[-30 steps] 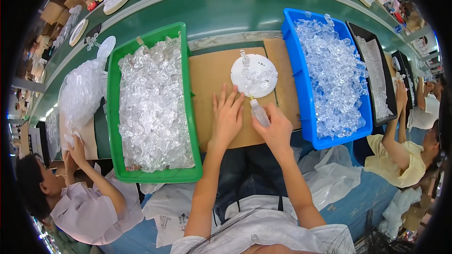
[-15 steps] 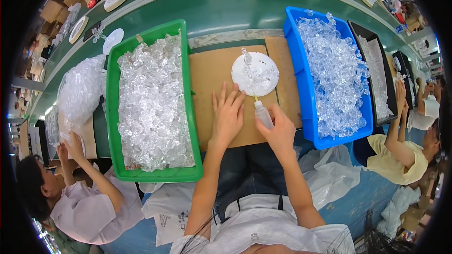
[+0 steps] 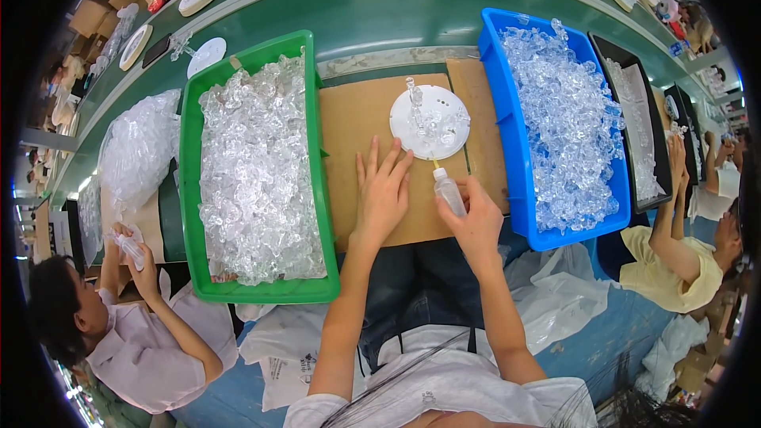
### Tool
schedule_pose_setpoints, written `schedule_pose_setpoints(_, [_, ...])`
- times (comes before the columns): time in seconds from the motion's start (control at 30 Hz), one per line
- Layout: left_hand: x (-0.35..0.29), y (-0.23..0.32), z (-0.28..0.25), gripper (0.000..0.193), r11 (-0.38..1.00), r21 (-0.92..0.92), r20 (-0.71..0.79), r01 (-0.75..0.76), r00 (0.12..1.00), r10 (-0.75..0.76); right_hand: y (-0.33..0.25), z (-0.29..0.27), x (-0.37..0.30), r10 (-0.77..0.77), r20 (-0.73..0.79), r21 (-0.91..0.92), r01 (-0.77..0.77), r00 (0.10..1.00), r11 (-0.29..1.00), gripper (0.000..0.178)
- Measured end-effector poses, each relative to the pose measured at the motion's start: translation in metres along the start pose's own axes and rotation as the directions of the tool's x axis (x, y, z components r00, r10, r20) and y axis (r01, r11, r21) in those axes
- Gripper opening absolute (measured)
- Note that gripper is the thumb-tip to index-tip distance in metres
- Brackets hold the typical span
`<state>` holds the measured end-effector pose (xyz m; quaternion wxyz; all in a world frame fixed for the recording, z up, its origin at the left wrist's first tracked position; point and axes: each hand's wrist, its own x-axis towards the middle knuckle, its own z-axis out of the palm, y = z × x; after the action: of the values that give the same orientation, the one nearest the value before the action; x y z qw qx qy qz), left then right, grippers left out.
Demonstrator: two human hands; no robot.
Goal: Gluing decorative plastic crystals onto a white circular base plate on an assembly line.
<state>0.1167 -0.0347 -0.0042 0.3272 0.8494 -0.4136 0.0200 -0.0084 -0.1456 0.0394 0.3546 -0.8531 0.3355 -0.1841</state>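
Note:
A round white disc [image 3: 456,103] lies on the brown cardboard in front of me. Clear plastic pieces [image 3: 428,120] stand on it, one of them rising near its far left edge. My right hand [image 3: 476,218] grips a small translucent squeeze bottle [image 3: 449,192], whose thin yellowish tip points at the near edge of the disc. Just left of the bottle, my left hand [image 3: 383,198] rests on the cardboard with its fingers spread and nothing in it. Its fingertips lie a little short of the disc.
A green bin [image 3: 329,250] of clear plastic pieces stands at left, a blue bin [image 3: 519,222] of similar pieces at right. Cardboard [image 3: 341,131] covers the bench between them. Beyond the blue bin is a black tray [image 3: 662,182]. Co-workers [image 3: 151,341] sit on both sides.
The squeeze bottle and my right hand have shifted slightly right and toward me, its tip drawing back from the disc's middle. My left hand stays put. The left co-worker's hands have moved.

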Motion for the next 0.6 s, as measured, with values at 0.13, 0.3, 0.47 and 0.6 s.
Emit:
schedule_pose_setpoints(0.13, [0.000, 0.001, 0.000, 0.032, 1.000, 0.000, 0.008, 0.008, 1.000, -0.008, -0.001, 0.000, 0.001, -0.012, 0.003, -0.032, 0.012, 1.000, 0.999, 0.029])
schedule_pose_setpoints(0.3, [0.000, 0.001, -0.001, 0.033, 1.000, 0.006, 0.012, 0.008, 1.000, -0.008, 0.000, 0.000, 0.001, 0.020, 0.006, -0.005, -0.020, 1.000, 1.000, 0.032])
schedule_pose_setpoints(0.47, [-0.004, 0.007, -0.008, 0.034, 0.999, -0.048, -0.021, 0.016, 1.000, -0.017, 0.004, -0.003, 0.001, 0.082, 0.025, 0.188, -0.085, 0.996, 0.979, 0.038])
schedule_pose_setpoints(0.6, [0.018, 0.050, -0.028, 0.036, 0.935, -0.304, -0.250, 0.186, 0.931, -0.266, 0.015, -0.002, 0.023, -0.038, -0.187, 0.333, 0.100, 0.982, 0.938, 0.045])
